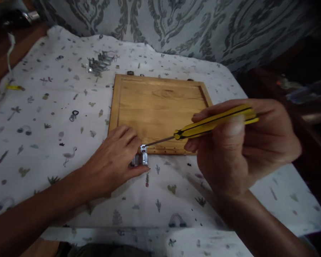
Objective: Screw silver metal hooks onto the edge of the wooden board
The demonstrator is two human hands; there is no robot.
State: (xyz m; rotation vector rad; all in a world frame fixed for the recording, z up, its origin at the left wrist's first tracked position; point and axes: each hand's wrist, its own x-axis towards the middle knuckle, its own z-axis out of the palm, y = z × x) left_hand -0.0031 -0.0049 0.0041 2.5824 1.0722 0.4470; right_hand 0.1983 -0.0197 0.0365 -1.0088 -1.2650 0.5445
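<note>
A framed wooden panel (160,107) lies flat on the patterned white cloth. At its near left corner, a shiny metal hinge (144,157) sits on the panel's edge. My left hand (115,157) is closed around the hinge, its fingers over the panel corner and its thumb below. My right hand (238,150) grips a screwdriver (211,123) with a yellow and black handle. The screwdriver slants down to the left, and its tip meets the top of the hinge. Small holes run along the panel's near edge.
Several metal hinges (100,63) lie in a pile behind the panel, to the left. A small yellow object (14,87) is at the far left, near a white cord (9,55). A patterned grey wall covering (171,25) rises behind the cloth-covered table (56,125).
</note>
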